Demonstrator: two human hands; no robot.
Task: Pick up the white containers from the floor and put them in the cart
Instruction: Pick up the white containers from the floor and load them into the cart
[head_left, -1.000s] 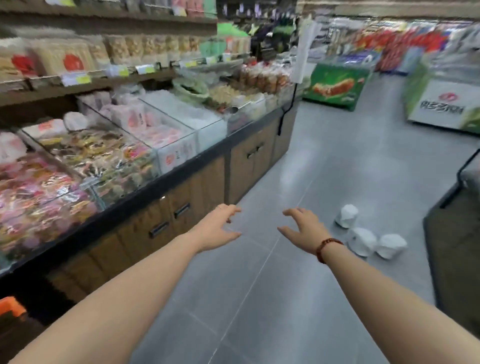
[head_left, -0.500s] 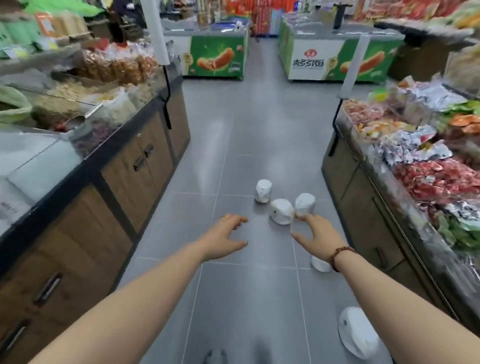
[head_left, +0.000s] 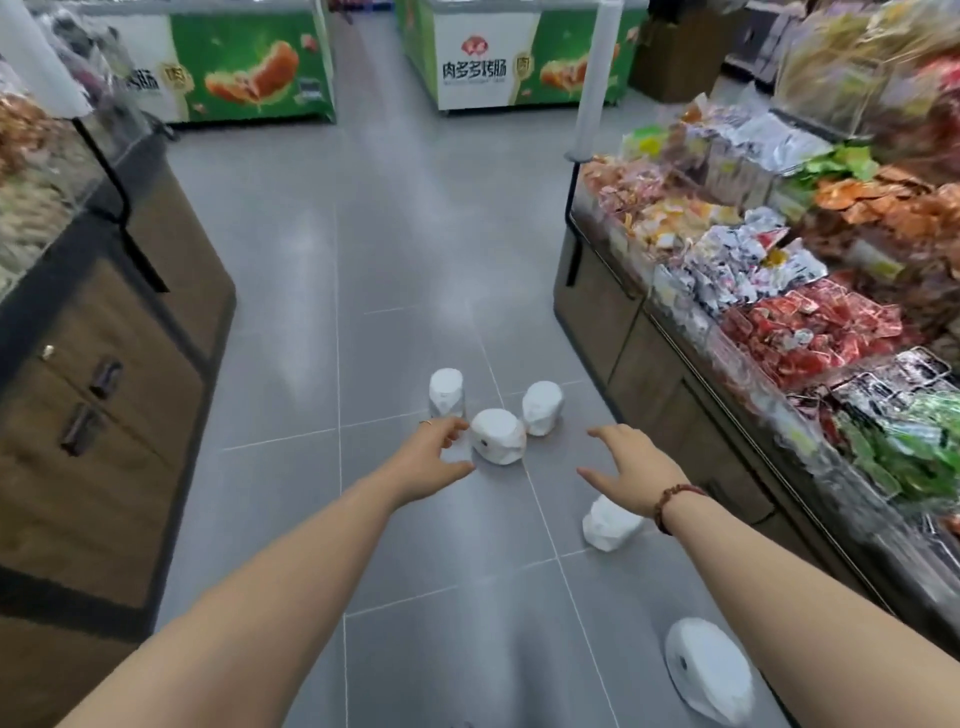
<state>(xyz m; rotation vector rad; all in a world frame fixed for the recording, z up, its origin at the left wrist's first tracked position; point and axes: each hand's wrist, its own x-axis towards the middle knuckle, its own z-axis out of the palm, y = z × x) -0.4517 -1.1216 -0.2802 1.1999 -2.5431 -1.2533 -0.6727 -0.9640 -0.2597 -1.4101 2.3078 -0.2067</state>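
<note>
Both arms reach forward, palms down. The left hand (head_left: 434, 457) is spread loosely and holds nothing, with a white container (head_left: 497, 435) just past its fingertips. The right hand (head_left: 636, 467) is spread too, also holding nothing, with a second container (head_left: 608, 525) on the floor (head_left: 405, 260) beneath its wrist.

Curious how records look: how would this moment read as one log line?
phase: reach; left hand: open, empty; right hand: open, empty; white containers: five on floor; cart: unseen
</note>
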